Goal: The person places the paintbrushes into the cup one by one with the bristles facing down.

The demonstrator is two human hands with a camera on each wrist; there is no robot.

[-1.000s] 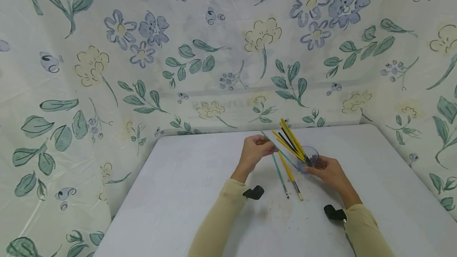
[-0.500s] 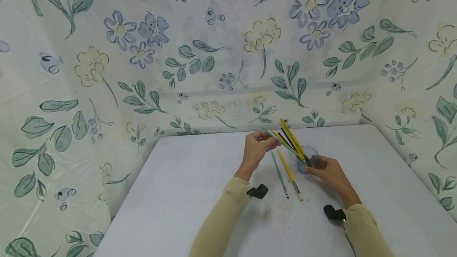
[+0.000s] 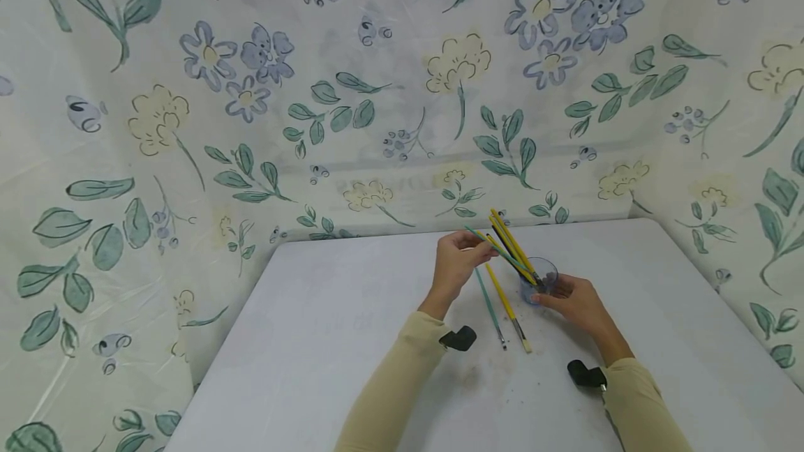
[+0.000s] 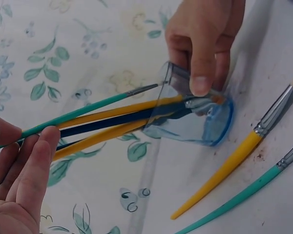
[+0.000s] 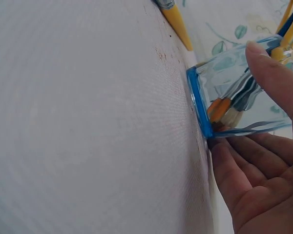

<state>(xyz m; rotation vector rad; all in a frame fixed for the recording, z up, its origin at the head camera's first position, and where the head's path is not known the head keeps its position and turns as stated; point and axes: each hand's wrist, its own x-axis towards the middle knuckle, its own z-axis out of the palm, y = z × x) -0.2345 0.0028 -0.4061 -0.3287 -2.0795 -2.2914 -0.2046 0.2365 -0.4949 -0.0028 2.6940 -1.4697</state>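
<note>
My left hand (image 3: 461, 260) pinches a teal paintbrush (image 4: 95, 106) by its handle between thumb and fingers. The brush slants, metal ferrule and bristles at the rim of a clear cup (image 4: 185, 124) with a blue base. Whether the bristles are inside the rim I cannot tell. Several paintbrushes, yellow (image 4: 95, 141) and dark-handled (image 4: 102, 122), lean in the cup with bristles down, as the right wrist view shows. My right hand (image 3: 581, 302) holds the cup from the right side, thumb (image 5: 271, 73) on its near wall and fingers behind and below.
On the white table (image 3: 314, 354) in front of the cup lie a yellow paintbrush (image 4: 217, 175) and another teal paintbrush (image 4: 239, 197), roughly side by side. Small brown smudges mark the tabletop near them. A floral cloth (image 3: 402, 89) hangs behind and beside the table.
My left hand has moved slightly right and away, bringing the teal paintbrush's bristle end up to the cup's rim, against the other brushes. My right hand and the cup have stayed in place.
</note>
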